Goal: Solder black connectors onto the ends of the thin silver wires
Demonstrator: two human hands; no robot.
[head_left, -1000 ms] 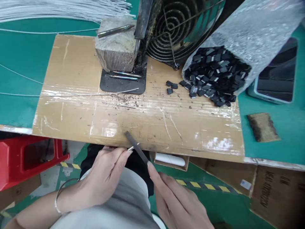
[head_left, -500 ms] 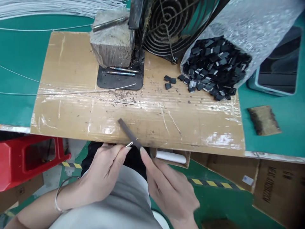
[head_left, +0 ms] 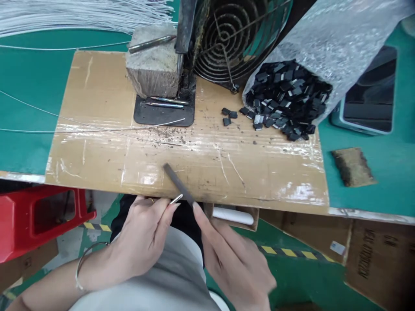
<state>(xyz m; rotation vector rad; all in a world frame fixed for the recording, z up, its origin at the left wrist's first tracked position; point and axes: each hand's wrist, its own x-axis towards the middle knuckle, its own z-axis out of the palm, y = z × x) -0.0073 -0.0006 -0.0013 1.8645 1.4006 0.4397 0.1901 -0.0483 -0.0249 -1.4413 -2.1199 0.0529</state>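
My left hand [head_left: 142, 233], a bracelet at its wrist, is closed around a soldering iron tip [head_left: 177, 198]; only the tip's shiny metal end shows beyond thumb and finger. The fingers of my right hand [head_left: 235, 259] are wrapped round the near end of a flat grey file [head_left: 178, 183]. The file slants up and left over the cardboard's front edge, and its side meets the end of the soldering tip. Both hands are just in front of the table edge, above my lap.
Cardboard [head_left: 97, 160] covers the table's middle. On it are a stained block [head_left: 152, 77] with a metal tip on top, two more tips [head_left: 167, 104] on a black base, a fan [head_left: 223, 39] and a bag of small black connectors [head_left: 288, 95]. A red stool [head_left: 19, 220] stands left.
The whole view has shifted slightly, with the table things lower. The file has slid a little down and right against the soldering tip; both hands keep their grip.
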